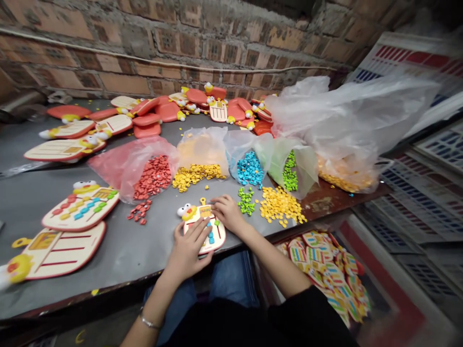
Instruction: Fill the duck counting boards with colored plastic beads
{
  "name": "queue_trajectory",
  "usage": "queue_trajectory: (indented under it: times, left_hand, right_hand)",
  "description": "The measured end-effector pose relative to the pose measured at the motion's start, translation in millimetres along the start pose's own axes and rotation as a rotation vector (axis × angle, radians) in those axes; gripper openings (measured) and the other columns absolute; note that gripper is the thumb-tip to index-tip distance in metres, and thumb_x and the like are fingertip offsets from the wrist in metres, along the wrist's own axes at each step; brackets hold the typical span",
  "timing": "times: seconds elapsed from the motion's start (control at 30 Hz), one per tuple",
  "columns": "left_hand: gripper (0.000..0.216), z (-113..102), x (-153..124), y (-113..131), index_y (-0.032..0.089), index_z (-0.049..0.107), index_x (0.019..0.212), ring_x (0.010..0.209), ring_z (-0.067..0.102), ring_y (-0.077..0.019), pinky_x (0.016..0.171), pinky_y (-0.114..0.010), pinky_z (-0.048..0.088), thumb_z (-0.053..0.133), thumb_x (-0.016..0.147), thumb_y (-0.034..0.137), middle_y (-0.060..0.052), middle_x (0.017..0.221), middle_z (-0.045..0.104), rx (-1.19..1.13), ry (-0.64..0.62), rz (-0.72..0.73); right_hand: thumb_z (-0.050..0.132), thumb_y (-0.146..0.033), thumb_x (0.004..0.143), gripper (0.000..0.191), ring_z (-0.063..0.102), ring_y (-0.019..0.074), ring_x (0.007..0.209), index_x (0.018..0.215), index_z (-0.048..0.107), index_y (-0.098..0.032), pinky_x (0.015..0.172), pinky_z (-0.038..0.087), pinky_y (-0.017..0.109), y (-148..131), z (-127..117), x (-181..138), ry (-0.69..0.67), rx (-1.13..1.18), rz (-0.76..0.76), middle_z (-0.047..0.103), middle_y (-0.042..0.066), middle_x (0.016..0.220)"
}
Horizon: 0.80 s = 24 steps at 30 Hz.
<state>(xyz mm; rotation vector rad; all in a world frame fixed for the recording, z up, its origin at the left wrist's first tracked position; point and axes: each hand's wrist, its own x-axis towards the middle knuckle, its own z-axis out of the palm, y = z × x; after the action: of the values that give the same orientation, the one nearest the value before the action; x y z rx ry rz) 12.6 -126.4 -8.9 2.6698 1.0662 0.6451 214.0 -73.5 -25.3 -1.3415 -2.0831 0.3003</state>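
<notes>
A white duck-headed board point(216, 245) with a red rim lies at the table's front edge, below both hands. Blue beads point(211, 236) sit in one of its slots and a green bead point(217, 222) in another. My left hand point(188, 246) rests across the board's left side, fingers stretched out and thumb apart. At the board's upper right, my right hand point(228, 213) touches it with bent fingers held close together; whatever is at the fingertips is too small to make out. Loose green beads point(246, 201) and yellow beads point(282, 206) lie right of this hand.
Open bags of red point(154, 176), yellow point(198, 174), blue point(249, 168) and green beads point(290, 171) stand behind the board. Two boards point(81, 207) overlap at left. More boards point(168, 111) pile along the brick wall. A bin of bead-filled boards point(325, 265) sits below right.
</notes>
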Motion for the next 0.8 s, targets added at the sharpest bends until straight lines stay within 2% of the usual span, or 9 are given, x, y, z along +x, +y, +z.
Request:
queue_trajectory:
  times: [0.1, 0.23, 0.3, 0.37, 0.47, 0.53, 0.63, 0.8]
  left_hand:
    - [0.047, 1.5, -0.5, -0.4, 0.024, 0.055, 0.126, 0.127, 0.050, -0.0307, 0.107, -0.053, 0.017, 0.054, 0.079, 0.029, -0.010, 0.140, 0.053, 0.000, 0.011, -0.003]
    - [0.047, 1.9, -0.7, -0.6, 0.024, 0.054, 0.127, 0.127, 0.051, -0.0306, 0.107, -0.053, 0.017, 0.054, 0.080, 0.029, -0.010, 0.140, 0.053, -0.006, 0.015, -0.009]
    - [0.047, 1.5, -0.6, -0.6, 0.024, 0.054, 0.126, 0.127, 0.050, -0.0304, 0.107, -0.053, 0.017, 0.054, 0.080, 0.030, -0.010, 0.140, 0.052, -0.014, 0.012, -0.010]
    - [0.047, 1.4, -0.6, -0.5, 0.024, 0.054, 0.126, 0.128, 0.050, -0.0303, 0.107, -0.053, 0.016, 0.054, 0.079, 0.029, -0.010, 0.141, 0.052, -0.019, 0.010, -0.011]
    - [0.047, 1.6, -1.0, -0.6, 0.023, 0.054, 0.126, 0.128, 0.050, -0.0303, 0.107, -0.053, 0.015, 0.054, 0.079, 0.029, -0.010, 0.141, 0.052, -0.019, 0.010, -0.013]
    - [0.048, 1.9, -1.6, -0.8, 0.023, 0.054, 0.127, 0.128, 0.050, -0.0304, 0.107, -0.053, 0.015, 0.054, 0.079, 0.030, -0.011, 0.141, 0.052, -0.016, 0.010, -0.014]
    - [0.050, 2.2, -2.5, -2.1, 0.023, 0.053, 0.128, 0.128, 0.049, -0.0309, 0.107, -0.052, 0.016, 0.054, 0.079, 0.030, -0.011, 0.141, 0.052, -0.010, 0.000, -0.013]
    - [0.051, 1.3, -2.2, -4.2, 0.023, 0.053, 0.130, 0.129, 0.048, -0.0308, 0.107, -0.052, 0.017, 0.054, 0.079, 0.032, -0.011, 0.142, 0.050, -0.006, -0.026, 0.007]
  right_hand:
    - [0.059, -0.016, 0.089, 0.010, 0.054, 0.0204, 0.096, 0.088, 0.068, -0.019, 0.088, 0.045, 0.036, -3.7, -10.4, -7.1, -0.018, 0.064, 0.005, 0.069, 0.007, 0.102]
    - [0.063, -0.023, 0.087, 0.010, 0.057, 0.0188, 0.095, 0.078, 0.065, -0.019, 0.088, 0.045, 0.033, 1.1, -33.0, -9.1, -0.040, 0.185, 0.014, 0.067, 0.005, 0.095]
    - [0.062, -0.023, 0.087, 0.007, 0.058, 0.0198, 0.095, 0.084, 0.067, -0.019, 0.088, 0.045, 0.033, 14.2, -44.2, -4.6, 0.034, 0.070, 0.119, 0.065, 0.006, 0.095]
    - [0.061, -0.019, 0.086, 0.011, 0.056, 0.0228, 0.098, 0.095, 0.068, -0.018, 0.089, 0.044, 0.035, 32.2, -52.1, 2.6, 0.066, -0.164, 0.260, 0.062, 0.009, 0.101]
    - [0.054, -0.012, 0.086, 0.018, 0.055, 0.0246, 0.098, 0.096, 0.069, -0.015, 0.086, 0.044, 0.034, 56.0, -56.7, 12.5, -0.075, -0.425, 0.398, 0.061, 0.013, 0.103]
    - [0.049, -0.010, 0.087, 0.021, 0.056, 0.0227, 0.092, 0.090, 0.069, -0.015, 0.082, 0.044, 0.032, 63.8, -56.5, 15.1, -0.135, -0.462, 0.433, 0.062, 0.012, 0.099]
    - [0.049, -0.011, 0.087, 0.020, 0.058, 0.0197, 0.085, 0.087, 0.068, -0.016, 0.079, 0.045, 0.030, 60.9, -54.6, 11.9, -0.079, -0.352, 0.414, 0.063, 0.009, 0.094]
    - [0.058, -0.014, 0.086, 0.010, 0.060, 0.0170, 0.078, 0.088, 0.067, -0.016, 0.075, 0.049, 0.029, 25.8, -42.9, 4.4, 0.081, 0.097, 0.247, 0.065, 0.005, 0.087]
